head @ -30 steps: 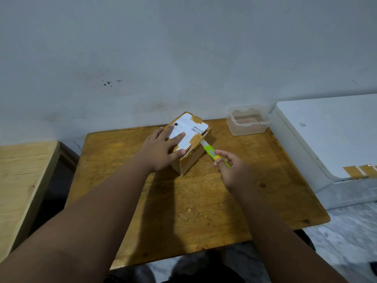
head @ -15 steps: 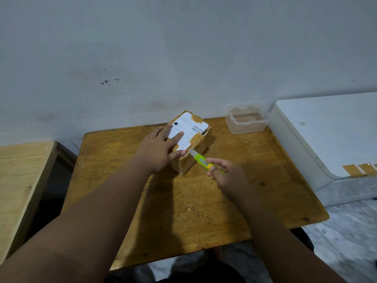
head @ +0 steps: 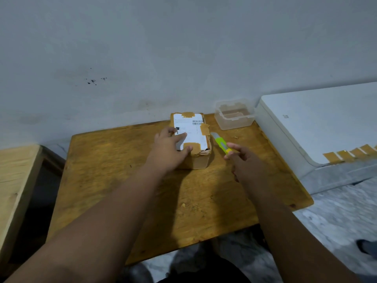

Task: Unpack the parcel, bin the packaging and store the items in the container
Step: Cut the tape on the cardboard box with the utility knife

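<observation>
A small cardboard parcel (head: 194, 129) with a white shipping label and brown tape patches stands near the back of the wooden table (head: 114, 172). My left hand (head: 170, 150) lies on its top and near left corner, gripping it. My right hand (head: 244, 160) holds a green and yellow box cutter (head: 221, 144). Its blade points toward the parcel's right top edge, close beside it. A clear plastic container (head: 234, 115) sits empty at the table's back right corner.
A white appliance-like surface (head: 326, 123) with several brown tape strips (head: 350, 153) on its edge stands right of the table. A lighter wooden table (head: 14, 180) is at the left. The wall rises directly behind the parcel.
My left hand has turned the parcel from a diagonal position to square with the table. The cutter has come off the parcel's near right side and now points at its right top edge.
</observation>
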